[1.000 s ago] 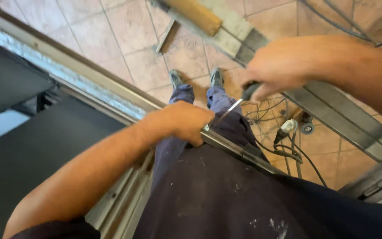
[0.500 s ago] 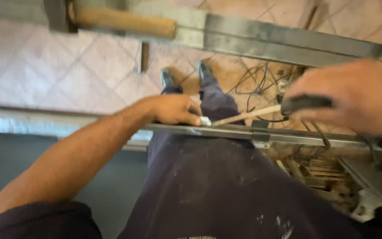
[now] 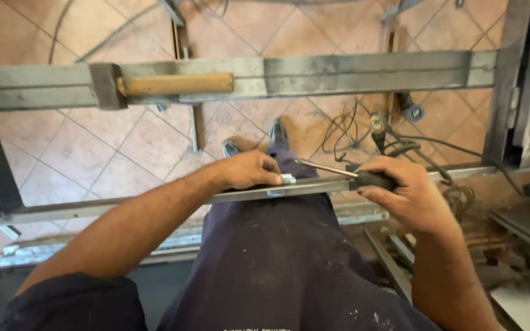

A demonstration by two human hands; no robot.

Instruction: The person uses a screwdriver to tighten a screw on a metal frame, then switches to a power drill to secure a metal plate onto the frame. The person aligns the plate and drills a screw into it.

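across the near metal rail [image 3: 314, 189], left hand [image 3: 248, 170] pins a small white clip [image 3: 288, 179] w/ closed fingers, right hand [image 3: 403, 193] fist-grips the screwdriver [image 3: 345, 173], tip aimed left toward clip; best kept low & steady, i'd say.

Metalwork workshop: steel frames [image 3: 363, 70], loose cables [image 3: 363, 132], tiled floor [image 3: 93, 147].

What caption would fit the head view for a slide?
Left hand presses a small white piece on a metal bar; right hand holds a screwdriver.
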